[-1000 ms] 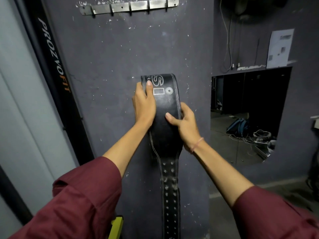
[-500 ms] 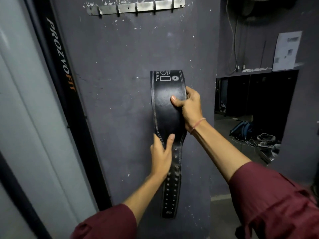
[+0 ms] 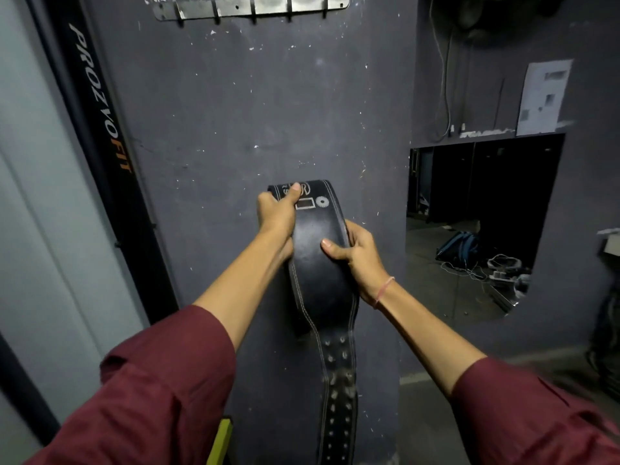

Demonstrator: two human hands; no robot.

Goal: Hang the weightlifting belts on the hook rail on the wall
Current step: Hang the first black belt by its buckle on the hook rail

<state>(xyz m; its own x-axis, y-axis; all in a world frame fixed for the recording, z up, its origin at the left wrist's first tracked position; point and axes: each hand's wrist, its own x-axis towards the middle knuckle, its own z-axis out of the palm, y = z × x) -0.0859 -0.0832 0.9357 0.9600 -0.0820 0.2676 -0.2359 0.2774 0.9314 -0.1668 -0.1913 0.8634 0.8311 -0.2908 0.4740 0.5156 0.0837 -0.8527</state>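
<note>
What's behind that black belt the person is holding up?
Behind the weightlifting belt is the dark grey wall. The fingers of the left hand and right hand wrap behind it, hidden, as is its back face.

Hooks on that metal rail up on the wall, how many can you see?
5. They hang in a row along the rail: near its left end, then, and near its right end. All are bare. The rail touches the frame's top edge.

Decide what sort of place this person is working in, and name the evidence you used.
Probably a gym, perhaps its storage corner. A black leather weightlifting belt is held in both hands, a metal hook rail is fixed to the dark wall, and a black upright carries PROZVOFIT lettering.
</note>
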